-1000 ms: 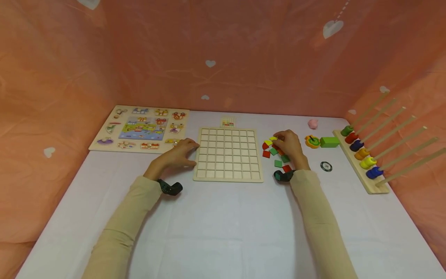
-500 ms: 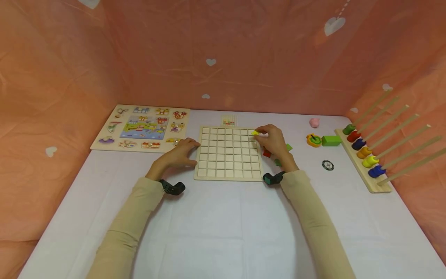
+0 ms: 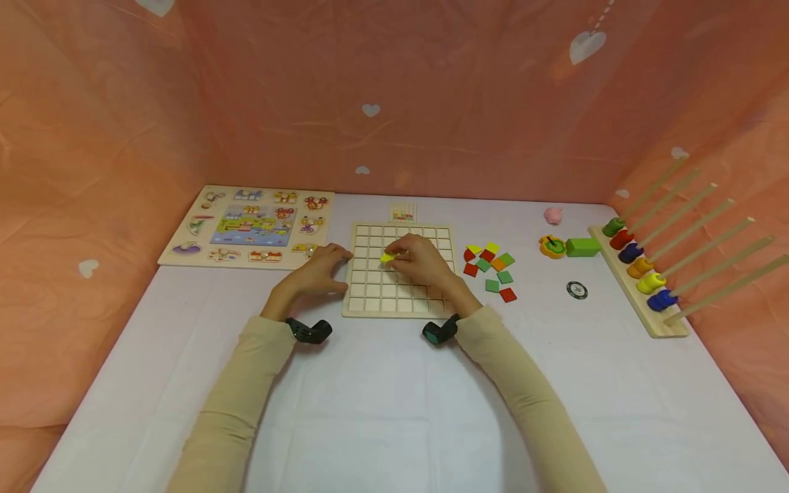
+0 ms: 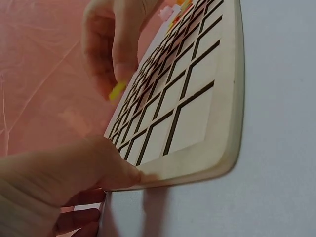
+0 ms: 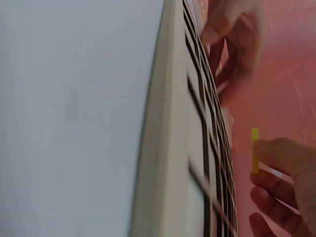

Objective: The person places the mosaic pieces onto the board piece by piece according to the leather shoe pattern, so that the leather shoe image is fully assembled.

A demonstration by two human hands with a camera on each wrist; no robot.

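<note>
right hand (image 3: 419, 260) pinches yellow tile (image 3: 387, 257) in its fingers, over grid board (image 3: 370, 298) mid-frame – held above a cell. left hand (image 3: 317, 270) fingers relaxed, bracing the board's left edge on the desk (image 3: 382, 411).

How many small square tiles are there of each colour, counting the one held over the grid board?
Yellow tiles: 3, one pinched by the right hand
Red tiles: 4
Green tiles: 4
Orange tile: 1
Total: 12

The grid board (image 3: 401, 270) is showing pale, matt wood — smooth-edged. The yellow tile (image 3: 386, 257) is looking painted and faintly glossy, the table cover (image 3: 394, 411) is lying as soft, matt cloth.
</note>
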